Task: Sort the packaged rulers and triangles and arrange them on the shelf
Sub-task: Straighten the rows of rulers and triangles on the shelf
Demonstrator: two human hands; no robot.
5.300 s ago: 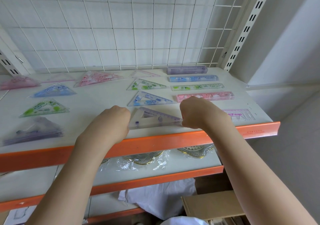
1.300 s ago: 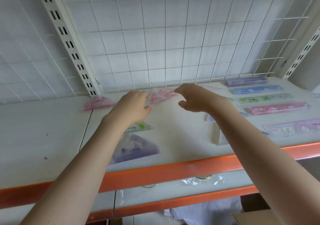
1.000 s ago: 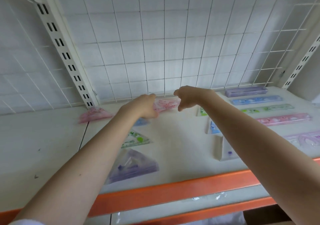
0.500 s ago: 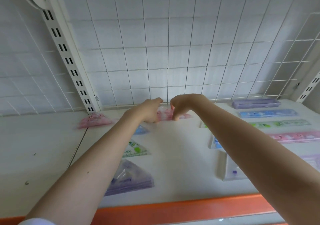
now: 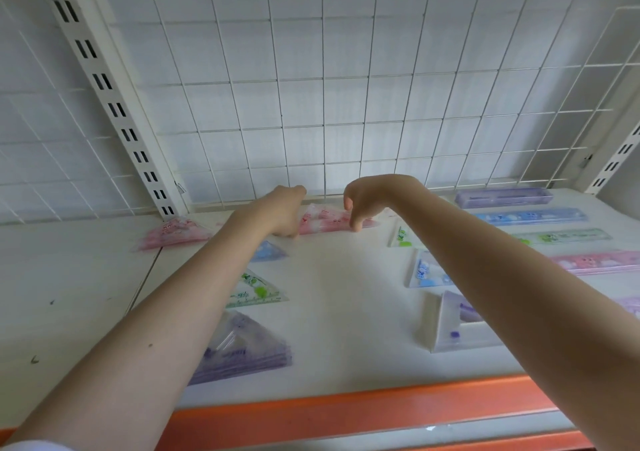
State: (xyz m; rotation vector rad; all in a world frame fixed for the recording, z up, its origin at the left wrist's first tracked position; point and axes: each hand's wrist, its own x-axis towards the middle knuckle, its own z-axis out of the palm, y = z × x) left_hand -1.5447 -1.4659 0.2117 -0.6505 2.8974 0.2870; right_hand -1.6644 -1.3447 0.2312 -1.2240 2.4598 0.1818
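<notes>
At the back of the white shelf [image 5: 346, 312], under the wire grid [image 5: 311, 104], I see my left hand [image 5: 282, 213] and right hand [image 5: 363, 204], fingers curled, pinching 1 pink packaged triangle [image 5: 323, 222]; orange front edge [image 5: 346, 412] below.

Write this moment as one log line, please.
step: place pink triangle pack at shelf back | left hand: on pack | right hand: fingertips on pack | status: adjusting

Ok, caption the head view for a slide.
Both hands, left and right, set a pink triangle pack at the shelf's back.
</notes>
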